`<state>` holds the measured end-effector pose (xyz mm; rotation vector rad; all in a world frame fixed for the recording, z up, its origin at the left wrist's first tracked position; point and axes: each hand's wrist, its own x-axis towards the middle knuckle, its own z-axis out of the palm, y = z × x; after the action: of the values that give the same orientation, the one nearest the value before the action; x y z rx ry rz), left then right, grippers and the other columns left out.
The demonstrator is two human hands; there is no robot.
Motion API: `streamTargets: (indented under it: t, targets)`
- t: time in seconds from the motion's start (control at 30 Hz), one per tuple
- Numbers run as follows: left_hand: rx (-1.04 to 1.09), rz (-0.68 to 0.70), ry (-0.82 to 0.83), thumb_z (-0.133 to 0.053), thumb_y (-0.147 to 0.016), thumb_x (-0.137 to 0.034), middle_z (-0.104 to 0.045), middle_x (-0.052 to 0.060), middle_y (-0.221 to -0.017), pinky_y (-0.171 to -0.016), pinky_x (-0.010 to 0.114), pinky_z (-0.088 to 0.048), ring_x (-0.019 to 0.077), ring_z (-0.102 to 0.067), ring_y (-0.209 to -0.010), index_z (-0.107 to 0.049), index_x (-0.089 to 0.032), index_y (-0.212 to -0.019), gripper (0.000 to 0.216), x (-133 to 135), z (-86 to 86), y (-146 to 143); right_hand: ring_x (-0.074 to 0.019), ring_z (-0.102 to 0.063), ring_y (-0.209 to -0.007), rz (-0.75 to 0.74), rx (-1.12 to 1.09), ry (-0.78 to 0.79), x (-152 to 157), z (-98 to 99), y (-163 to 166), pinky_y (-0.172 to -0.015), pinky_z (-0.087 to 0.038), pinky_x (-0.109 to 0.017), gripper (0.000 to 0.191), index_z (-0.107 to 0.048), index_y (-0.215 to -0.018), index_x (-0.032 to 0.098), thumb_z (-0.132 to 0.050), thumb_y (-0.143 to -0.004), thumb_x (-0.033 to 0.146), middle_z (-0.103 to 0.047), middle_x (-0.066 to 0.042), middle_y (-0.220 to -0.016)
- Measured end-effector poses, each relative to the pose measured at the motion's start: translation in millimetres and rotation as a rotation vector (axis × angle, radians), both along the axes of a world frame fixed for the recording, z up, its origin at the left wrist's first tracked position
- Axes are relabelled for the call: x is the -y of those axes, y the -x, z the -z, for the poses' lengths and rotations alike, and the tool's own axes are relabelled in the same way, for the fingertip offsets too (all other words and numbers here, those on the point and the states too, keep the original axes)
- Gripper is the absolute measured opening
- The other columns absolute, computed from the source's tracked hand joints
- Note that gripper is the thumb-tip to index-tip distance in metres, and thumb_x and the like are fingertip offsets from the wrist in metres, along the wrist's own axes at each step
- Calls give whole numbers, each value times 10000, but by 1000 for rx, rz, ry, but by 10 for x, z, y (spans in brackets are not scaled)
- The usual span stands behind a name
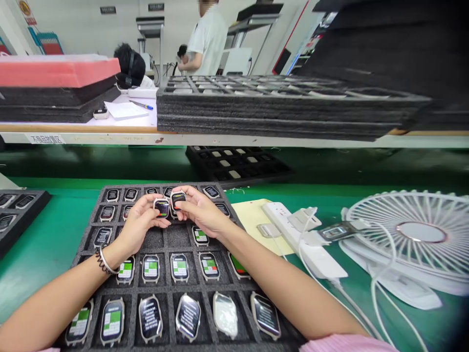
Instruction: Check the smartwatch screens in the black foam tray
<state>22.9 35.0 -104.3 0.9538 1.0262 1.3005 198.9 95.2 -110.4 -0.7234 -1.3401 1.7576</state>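
Two small watch bodies with lit screens are held side by side above the far middle of a black foam tray point(166, 242). The left hand point(137, 227) pinches one watch point(161, 207) between thumb and fingers; the right hand point(200, 210) pinches the other watch point(178, 199) the same way, fingers closed on its edges. The two watches sit just beside each other, perhaps touching.

Below the hands, several tray pockets are bare, while the near rows hold more watches point(179, 267), some showing green and red screens, some dark.

Likely risks: each watch is held only by fingertips at its edges, so a slip could drop it onto the watches below and scratch a screen. Held this close, the two cases could knock together. The forearms lie low across the near rows and could nudge watches out of their pockets.

To the right on the green desk point(47, 234) lie a yellow sheet point(252, 217), a white power strip point(304, 242) with trailing cables, and a white fan point(414, 234). A stack of foam trays point(278, 110) rests on a shelf beyond, and a person point(207, 39) stands far off.
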Motion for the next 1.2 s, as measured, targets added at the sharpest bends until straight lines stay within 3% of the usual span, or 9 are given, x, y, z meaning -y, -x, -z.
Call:
streamTargets:
  t: [0.17,0.3,0.4,0.6,0.73,0.9,1.2]
  targets:
    - [54,7,30,-719,-726,-257,-704,24,-889,-671,276,-579,167,-723,-662,-590,-165,-1107,413,-11,-26,-4,-125,-594,-539,-12,-126,102,-46,-4,21,-516,-431,-231,442,-600,-1047,181,-780,-785,488,-632,6,-778]
    - [76,-10,-41,-721,-737,-254,-720,52,-966,-715,299,-591,176,-732,-693,-604,-156,-1168,457,-38,-257,-10,-137,-617,-544,-38,-179,62,-86,-232,1,-525,-469,-246,403,-610,-1059,180,-765,-805,451,-660,-16,-811]
    - [63,-21,-179,-736,-708,-215,-716,41,-960,-701,300,-599,166,-725,-670,-617,-158,-1161,473,-87,-597,-24,-140,-622,-549,-55,-188,-77,-133,-595,-20,-521,-482,-245,342,-603,-1092,187,-720,-851,401,-665,-17,-801]
    - [-36,-37,-488,-721,-675,-155,-691,0,-855,-660,260,-593,132,-700,-629,-600,-172,-1209,548,-294,-1372,-44,-153,-635,-580,-46,-188,-390,-273,-1500,-5,-507,-482,-244,186,-567,-1082,202,-582,-947,328,-653,-12,-787]
    - [-91,-63,-650,-714,-655,-116,-678,-11,-858,-687,247,-585,110,-682,-634,-606,-190,-1216,577,-412,-1691,-26,-145,-637,-617,-64,-192,-489,-316,-1886,15,-560,-503,-249,255,-546,-1115,190,-608,-894,302,-654,-12,-829]
    - [-141,-103,-777,-769,-630,-103,-680,1,-879,-702,262,-572,119,-655,-659,-634,-216,-1195,592,-480,-1884,-18,-143,-643,-693,-70,-201,-652,-345,-2071,18,-636,-534,-252,503,-550,-1150,200,-709,-674,175,-654,18,-871]
    - [-125,-136,-833,-854,-602,-158,-629,26,-854,-681,292,-521,173,-638,-734,-629,-217,-1234,674,-505,-2015,-23,-175,-664,-827,-86,-148,-774,-321,-2211,-11,-706,-561,-275,547,-531,-1224,218,-759,-727,224,-623,-9,-953]
